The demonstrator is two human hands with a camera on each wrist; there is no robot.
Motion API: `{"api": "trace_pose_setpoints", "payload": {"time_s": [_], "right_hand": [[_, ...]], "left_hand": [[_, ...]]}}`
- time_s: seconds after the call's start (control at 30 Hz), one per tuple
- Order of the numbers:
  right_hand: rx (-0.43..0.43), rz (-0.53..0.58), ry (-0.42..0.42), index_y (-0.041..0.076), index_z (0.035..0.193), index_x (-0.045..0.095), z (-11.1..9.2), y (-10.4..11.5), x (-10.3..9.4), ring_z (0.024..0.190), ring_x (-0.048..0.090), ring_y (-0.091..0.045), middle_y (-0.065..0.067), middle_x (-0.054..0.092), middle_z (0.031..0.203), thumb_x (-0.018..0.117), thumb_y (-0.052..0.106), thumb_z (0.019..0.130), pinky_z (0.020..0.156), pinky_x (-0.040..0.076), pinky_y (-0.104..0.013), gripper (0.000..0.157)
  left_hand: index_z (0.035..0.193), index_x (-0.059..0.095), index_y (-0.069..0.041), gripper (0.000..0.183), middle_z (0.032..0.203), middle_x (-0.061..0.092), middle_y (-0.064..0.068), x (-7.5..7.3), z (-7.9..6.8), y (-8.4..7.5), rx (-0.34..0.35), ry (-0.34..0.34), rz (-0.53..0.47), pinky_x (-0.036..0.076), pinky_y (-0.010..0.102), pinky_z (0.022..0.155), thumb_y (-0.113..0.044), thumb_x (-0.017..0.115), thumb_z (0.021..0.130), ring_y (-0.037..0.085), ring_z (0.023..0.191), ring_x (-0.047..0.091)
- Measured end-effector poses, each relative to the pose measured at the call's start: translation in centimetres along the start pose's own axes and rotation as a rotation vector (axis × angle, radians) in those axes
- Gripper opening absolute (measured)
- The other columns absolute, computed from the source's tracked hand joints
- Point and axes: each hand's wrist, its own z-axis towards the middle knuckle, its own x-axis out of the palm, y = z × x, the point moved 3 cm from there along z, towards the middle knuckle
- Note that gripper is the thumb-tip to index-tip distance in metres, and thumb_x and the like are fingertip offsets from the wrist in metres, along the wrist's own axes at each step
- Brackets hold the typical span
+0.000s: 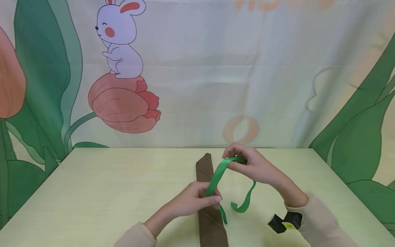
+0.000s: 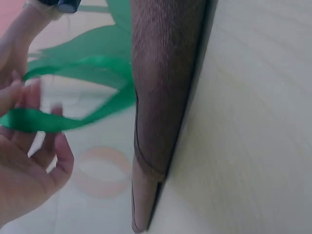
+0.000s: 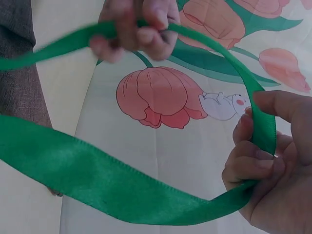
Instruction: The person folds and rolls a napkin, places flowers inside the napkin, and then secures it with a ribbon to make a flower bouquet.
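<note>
A long brown cloth bundle (image 1: 205, 171), folded narrow with diagonal seams, lies lengthwise on the table. Above it, my left hand (image 1: 192, 199) pinches a green satin ribbon (image 1: 217, 173) between thumb and fingers, and a short end hangs below. Farther right and higher, my right hand (image 1: 258, 166) grips the same ribbon, which arches between both hands. Its other tail curls down under the right hand. Seen from the right wrist, the ribbon (image 3: 92, 178) forms a wide loop, with the right fingers (image 3: 248, 163) curled round it.
The pale table (image 1: 102, 192) reaches back to a printed curtain (image 1: 197, 79) with a rabbit and tulips. A small black device (image 1: 285, 222) with a yellow label sits at the right cuff.
</note>
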Motion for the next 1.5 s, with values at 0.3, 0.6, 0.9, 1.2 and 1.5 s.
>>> {"api": "trace_pose_setpoints", "payload": {"time_s": [0.3, 0.6, 0.9, 1.2, 1.5], "right_hand": [[0.143, 0.082, 0.07, 0.002, 0.105, 0.054, -0.6, -2.3, -1.6, 0.067, 0.051, -0.012, -0.007, 0.058, 0.082, 0.065, 0.007, 0.083, 0.061, 0.044, -0.025, 0.024], [0.349, 0.187, 0.18, 0.0, 0.113, 0.057, -1.6, -6.0, -2.9, 0.057, 0.039, -0.012, -0.001, 0.045, 0.068, 0.052, 0.02, 0.093, 0.055, 0.039, -0.025, 0.029], [0.374, 0.215, 0.318, -0.001, 0.093, 0.065, -3.0, -10.2, -3.1, 0.048, 0.038, -0.006, 0.005, 0.041, 0.054, 0.058, 0.017, 0.09, 0.05, 0.036, -0.023, 0.02], [0.55, 0.231, 0.345, -0.007, 0.092, 0.059, -3.7, -15.5, -4.6, 0.058, 0.05, -0.01, 0.001, 0.053, 0.065, 0.059, 0.019, 0.088, 0.06, 0.045, -0.027, 0.026], [0.634, 0.114, 0.16, -0.005, 0.097, 0.056, -1.9, -19.9, -4.9, 0.055, 0.05, -0.012, -0.002, 0.052, 0.062, 0.056, 0.021, 0.09, 0.059, 0.046, -0.03, 0.026]], "left_hand": [[0.091, 0.06, 0.002, 0.025, 0.062, 0.057, -0.003, -4.7, -2.3, 0.7, -0.11, -0.07, -0.083, 0.045, 0.033, 0.078, -0.023, 0.058, 0.09, 0.01, 0.065, 0.058], [0.094, 0.059, -0.001, 0.026, 0.062, 0.052, -0.002, -9.8, -3.8, 0.8, -0.188, -0.136, -0.01, 0.043, 0.025, 0.059, -0.026, 0.051, 0.094, 0.014, 0.063, 0.052], [0.093, 0.06, -0.001, 0.028, 0.065, 0.053, 0.001, -12.3, -4.7, 2.0, -0.264, -0.199, 0.11, 0.042, 0.027, 0.061, -0.029, 0.055, 0.091, 0.018, 0.067, 0.053], [0.092, 0.062, -0.001, 0.025, 0.066, 0.055, 0.001, -15.2, -4.4, 4.4, -0.345, -0.289, 0.212, 0.043, 0.033, 0.069, -0.026, 0.057, 0.09, 0.015, 0.068, 0.055], [0.099, 0.066, -0.001, 0.026, 0.078, 0.063, 0.009, -17.7, -2.3, 6.9, -0.413, -0.451, 0.385, 0.038, 0.031, 0.069, -0.024, 0.059, 0.089, 0.016, 0.076, 0.056]]}}
